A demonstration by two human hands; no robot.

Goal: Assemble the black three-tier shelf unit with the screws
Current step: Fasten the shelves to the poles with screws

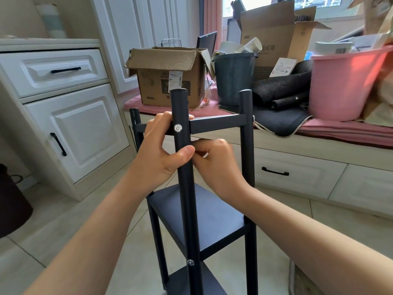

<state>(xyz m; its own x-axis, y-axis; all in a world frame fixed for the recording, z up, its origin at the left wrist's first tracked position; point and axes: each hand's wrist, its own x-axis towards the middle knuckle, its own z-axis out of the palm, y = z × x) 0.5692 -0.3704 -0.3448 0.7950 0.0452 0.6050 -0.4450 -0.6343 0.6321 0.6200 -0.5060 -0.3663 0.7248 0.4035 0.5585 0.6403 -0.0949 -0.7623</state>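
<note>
we judge the top tier is being fastened: our left hand point(158, 150) grips the near post point(184, 167) beside its upper screw point(178, 128), our right hand point(217, 165) curls just behind that post, contents hidden, so tightening seems next.

Home: white cabinets point(70, 128) (cushioned window seat point(340, 128)).

The shelf unit point(212, 211) is matte black all over, its screws point(178, 128) shiny silver. Behind the shelf unit, a plain brown cardboard box point(165, 81) carries a white printed label. Right of the box stands a dark grey-green bucket point(234, 79), then a pink tub point(344, 86). Left of the shelf unit, the cabinet point(70, 116) is cream white with black handles.
</note>
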